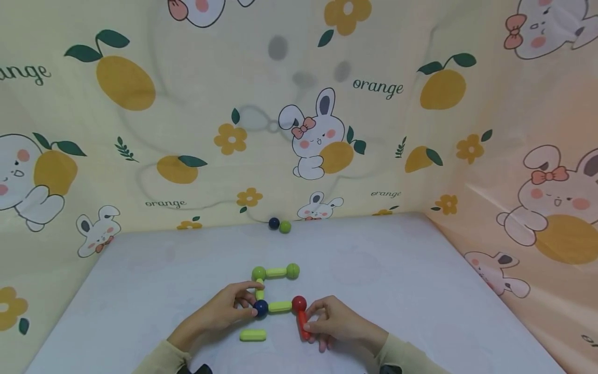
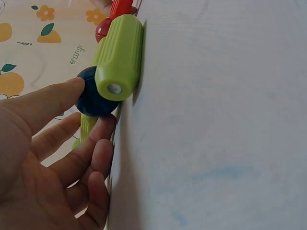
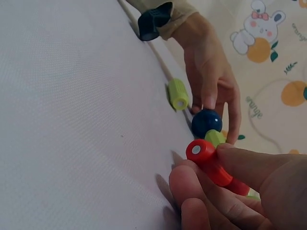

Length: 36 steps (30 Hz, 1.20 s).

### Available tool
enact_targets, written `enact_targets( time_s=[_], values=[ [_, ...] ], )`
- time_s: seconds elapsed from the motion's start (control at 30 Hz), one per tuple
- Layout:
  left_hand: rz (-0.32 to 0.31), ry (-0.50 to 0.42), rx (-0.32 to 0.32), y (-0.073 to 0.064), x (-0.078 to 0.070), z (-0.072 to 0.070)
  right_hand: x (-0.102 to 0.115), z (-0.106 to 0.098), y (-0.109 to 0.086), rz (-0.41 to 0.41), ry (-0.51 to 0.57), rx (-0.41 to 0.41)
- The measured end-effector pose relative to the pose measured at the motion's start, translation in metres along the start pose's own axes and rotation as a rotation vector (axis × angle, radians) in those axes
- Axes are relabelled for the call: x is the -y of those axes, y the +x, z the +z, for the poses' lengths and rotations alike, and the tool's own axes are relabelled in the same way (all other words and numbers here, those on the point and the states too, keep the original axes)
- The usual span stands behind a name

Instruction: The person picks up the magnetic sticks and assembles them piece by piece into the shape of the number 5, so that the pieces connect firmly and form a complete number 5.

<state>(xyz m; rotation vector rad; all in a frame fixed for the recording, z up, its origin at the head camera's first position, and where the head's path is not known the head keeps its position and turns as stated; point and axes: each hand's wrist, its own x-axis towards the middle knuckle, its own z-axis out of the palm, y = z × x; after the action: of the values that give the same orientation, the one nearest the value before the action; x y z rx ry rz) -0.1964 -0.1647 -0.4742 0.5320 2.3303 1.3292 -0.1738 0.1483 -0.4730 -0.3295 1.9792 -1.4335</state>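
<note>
On the white tabletop lies a magnetic ball-and-rod shape, open on one side. My left hand [image 1: 226, 307] pinches its dark blue ball [image 1: 261, 308], with the thumb on the ball and the index finger over the upright yellow-green rod [image 1: 260, 295]. Another yellow-green rod [image 1: 280, 306] joins the blue ball to a red ball [image 1: 299, 303]. From the red ball a red rod [image 3: 211, 164] points towards me, pinched between thumb and fingers of my right hand [image 1: 340, 323]. Its free end shows a silver tip in the right wrist view. A green ball [image 1: 259, 272] forms the far left corner.
A loose yellow-green rod [image 1: 253, 335] lies in front of the shape, near my left wrist. A second green ball [image 1: 293, 270] ends the far rod [image 1: 276, 272]. At the table's back edge sit a spare dark blue ball [image 1: 273, 223] and green ball [image 1: 285, 227], before a printed cloth backdrop [image 1: 261, 171].
</note>
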Motion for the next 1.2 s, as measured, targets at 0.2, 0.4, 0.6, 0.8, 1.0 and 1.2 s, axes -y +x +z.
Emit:
enact_targets(
  time_s=[0.2, 0.4, 0.6, 0.8, 1.0, 1.2],
  values=[
    [-0.011, -0.001, -0.004, 0.000, 0.000, 0.001, -0.002, 0.000, 0.000, -0.027, 0.004, 0.009],
    [-0.015, -0.004, -0.007, -0.001, -0.001, 0.001, 0.000, 0.002, -0.001, -0.040, 0.002, 0.008],
    [-0.017, -0.003, -0.006, -0.001, -0.002, 0.000, 0.000, 0.003, 0.000, -0.044, 0.003, 0.000],
    [-0.004, -0.008, 0.002, 0.000, -0.002, 0.000, -0.001, -0.002, 0.000, -0.014, -0.020, 0.019],
    [0.010, -0.005, 0.007, 0.000, -0.001, 0.001, 0.001, -0.013, -0.001, -0.005, -0.049, 0.041],
    [0.014, -0.004, 0.006, 0.000, -0.001, 0.000, 0.004, -0.030, 0.002, -0.043, -0.065, 0.055]
  ],
)
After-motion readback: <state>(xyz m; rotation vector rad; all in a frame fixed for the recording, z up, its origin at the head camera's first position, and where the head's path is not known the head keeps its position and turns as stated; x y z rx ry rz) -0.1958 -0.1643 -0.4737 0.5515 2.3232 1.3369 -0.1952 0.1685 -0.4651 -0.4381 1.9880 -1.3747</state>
